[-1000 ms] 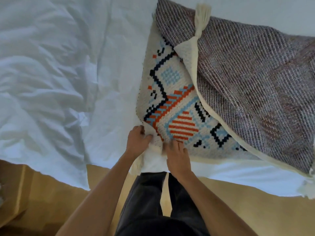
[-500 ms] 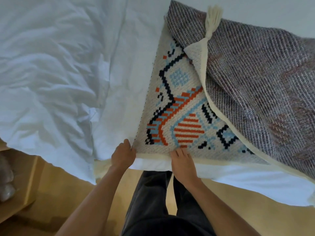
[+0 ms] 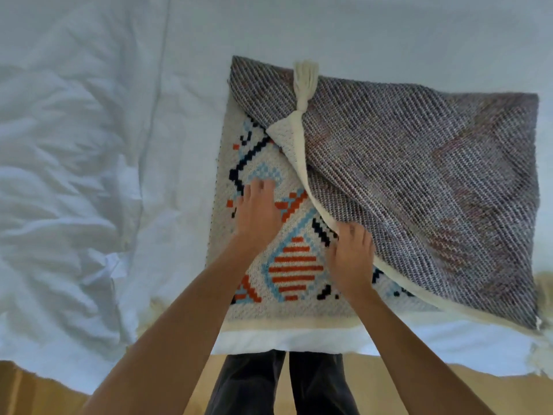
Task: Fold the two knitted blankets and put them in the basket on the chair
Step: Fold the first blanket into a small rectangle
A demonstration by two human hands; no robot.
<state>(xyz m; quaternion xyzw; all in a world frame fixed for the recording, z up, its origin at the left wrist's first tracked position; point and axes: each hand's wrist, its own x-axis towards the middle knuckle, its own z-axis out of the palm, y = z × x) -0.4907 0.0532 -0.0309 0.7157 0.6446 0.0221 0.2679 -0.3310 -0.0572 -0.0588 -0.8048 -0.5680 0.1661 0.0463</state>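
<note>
A knitted blanket (image 3: 299, 274) lies on the white bed, cream with blue, orange and black patterns. Its right part is turned over diagonally, showing the dark grey-purple underside (image 3: 419, 181), and a cream tassel (image 3: 304, 80) rests on top near the far edge. My left hand (image 3: 258, 211) lies flat on the patterned side, fingers spread. My right hand (image 3: 350, 253) grips the cream border of the turned-over flap. No basket, chair or second blanket is in view.
A rumpled white duvet (image 3: 74, 190) covers the bed's left half. The bed edge (image 3: 284, 344) runs in front of my legs, with wooden floor (image 3: 478, 393) below. More cream tassels (image 3: 543, 354) hang at the lower right edge.
Both hands left the blanket's near edge and moved farther onto it. The left now presses the patterned face, and the right has taken hold of the flap's border.
</note>
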